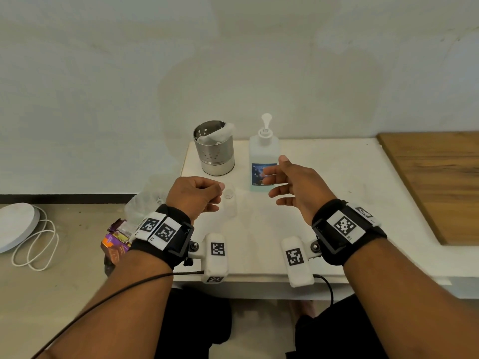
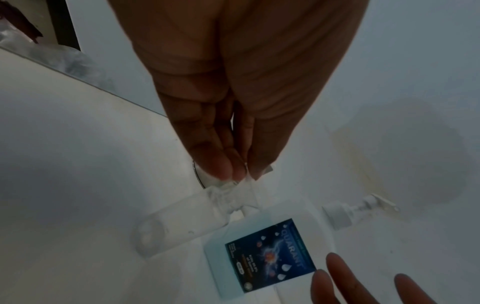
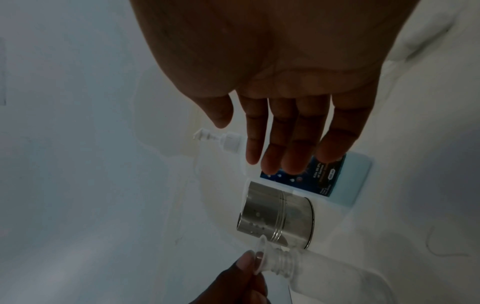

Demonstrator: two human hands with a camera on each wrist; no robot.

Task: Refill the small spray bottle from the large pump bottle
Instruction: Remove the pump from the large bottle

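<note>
The small clear spray bottle [image 1: 230,207] stands uncapped on the white table [image 1: 337,182], and it also shows in the wrist views [image 2: 179,218] [image 3: 337,273]. My left hand [image 1: 220,193] pinches a small clear funnel-like piece [image 3: 259,254] at the bottle's threaded neck, fingers curled [image 2: 239,172]. Behind it stands the large pump bottle [image 1: 263,154] with a blue label [image 2: 270,259] and a white pump head [image 3: 207,136]. My right hand [image 1: 276,174] is open with its fingers [image 3: 272,162] stretched just in front of the label. Whether they touch it I cannot tell.
A perforated steel cup [image 1: 216,151] with white cloth in it stands left of the pump bottle. A wooden board [image 1: 435,182] covers the table's right side. Snack wrappers [image 1: 116,242] and clear plastic lie off the left edge. A white disc [image 1: 15,226] with a cable lies on the floor.
</note>
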